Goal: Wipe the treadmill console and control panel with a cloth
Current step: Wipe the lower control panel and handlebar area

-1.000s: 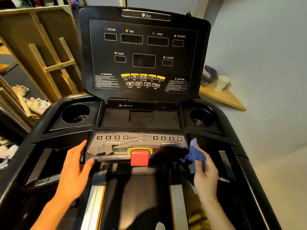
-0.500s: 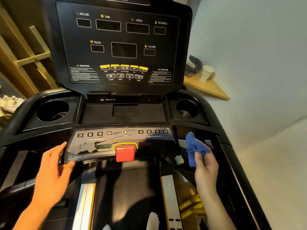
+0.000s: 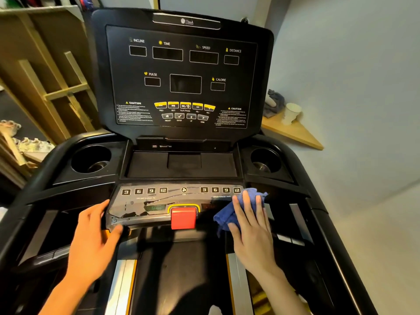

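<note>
Here the right hand (image 3: pixel 252 228) lies flat on the blue cloth (image 3: pixel 227 214), its fingers (image 3: pixel 246 201) straight and spread, pressing the cloth onto the right end of the control panel (image 3: pixel 159 201). That grip is an open palm bearing down, not a pinch. The cloth is bunched; it spills out past the fingertips at the far side and past the thumb toward the left, and it touches the panel just beside the right-hand "12" key (image 3: pixel 237 190).

The left hand (image 3: pixel 95 233) rests at the panel's left end, fingers straight along its left edge and the thumb (image 3: pixel 114 230) hooked across the near rim, so its grip is loose and steadying, with nothing enclosed.

Between the hands, at the near middle of the panel, sits the red stop button (image 3: pixel 183 218) inside a yellow outline. Pale smears show on the glossy panel left of it.

Farther off lies a shallow black tray (image 3: pixel 184 163), flanked by a left cup holder (image 3: pixel 91 159) and a right cup holder (image 3: pixel 264 160). Behind them the upright treadmill console (image 3: pixel 181 71) stands with its displays dark, labelled INCLINE, TIME, SPEED, DISTANCE, PULSE and CALORIE.

At the far right a white paper cup (image 3: pixel 292 113) stands on a wooden corner shelf (image 3: pixel 293 133). Wooden frames (image 3: pixel 52 87) lean at the far left.
</note>
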Demonstrator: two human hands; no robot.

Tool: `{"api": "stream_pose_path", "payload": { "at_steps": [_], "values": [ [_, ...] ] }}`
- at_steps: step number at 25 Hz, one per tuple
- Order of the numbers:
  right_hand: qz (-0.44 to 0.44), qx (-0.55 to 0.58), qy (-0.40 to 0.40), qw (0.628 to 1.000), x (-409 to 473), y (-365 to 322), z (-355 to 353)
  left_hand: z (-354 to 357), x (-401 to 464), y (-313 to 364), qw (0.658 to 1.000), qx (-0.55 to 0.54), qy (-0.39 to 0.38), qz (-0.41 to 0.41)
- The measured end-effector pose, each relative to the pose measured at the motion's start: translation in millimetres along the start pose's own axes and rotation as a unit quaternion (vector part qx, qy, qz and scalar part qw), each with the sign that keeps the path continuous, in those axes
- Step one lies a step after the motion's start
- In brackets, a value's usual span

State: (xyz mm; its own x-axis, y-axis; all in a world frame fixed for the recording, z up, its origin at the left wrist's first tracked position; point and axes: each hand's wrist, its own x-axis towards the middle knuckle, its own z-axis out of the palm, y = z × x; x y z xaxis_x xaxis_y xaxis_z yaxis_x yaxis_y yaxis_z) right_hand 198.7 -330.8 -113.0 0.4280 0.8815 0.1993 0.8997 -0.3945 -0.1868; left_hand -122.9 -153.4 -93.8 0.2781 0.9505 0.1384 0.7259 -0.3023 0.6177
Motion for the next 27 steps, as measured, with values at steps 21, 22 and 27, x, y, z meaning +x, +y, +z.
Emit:
{"api": "stream_pose_path", "payload": {
  "at_steps": [21, 22, 27],
  "values": [
    [0.006, -0.047, 0.028, 0.999, 45.6, -46.0, -0.6, 3.3, -5.4, 1.7, 1.000, -0.018, 0.018, 0.007],
    [0.005, -0.045, 0.020, 0.999, 47.8, -50.7, -1.3, 3.8, -5.2, 1.3, 1.000, -0.016, 0.017, 0.005],
    [-0.033, -0.037, 0.006, 0.999, 55.6, -80.5, 4.3, 5.1, -5.1, 1.0, 1.000, -0.018, 0.021, 0.005]
  ]
}}
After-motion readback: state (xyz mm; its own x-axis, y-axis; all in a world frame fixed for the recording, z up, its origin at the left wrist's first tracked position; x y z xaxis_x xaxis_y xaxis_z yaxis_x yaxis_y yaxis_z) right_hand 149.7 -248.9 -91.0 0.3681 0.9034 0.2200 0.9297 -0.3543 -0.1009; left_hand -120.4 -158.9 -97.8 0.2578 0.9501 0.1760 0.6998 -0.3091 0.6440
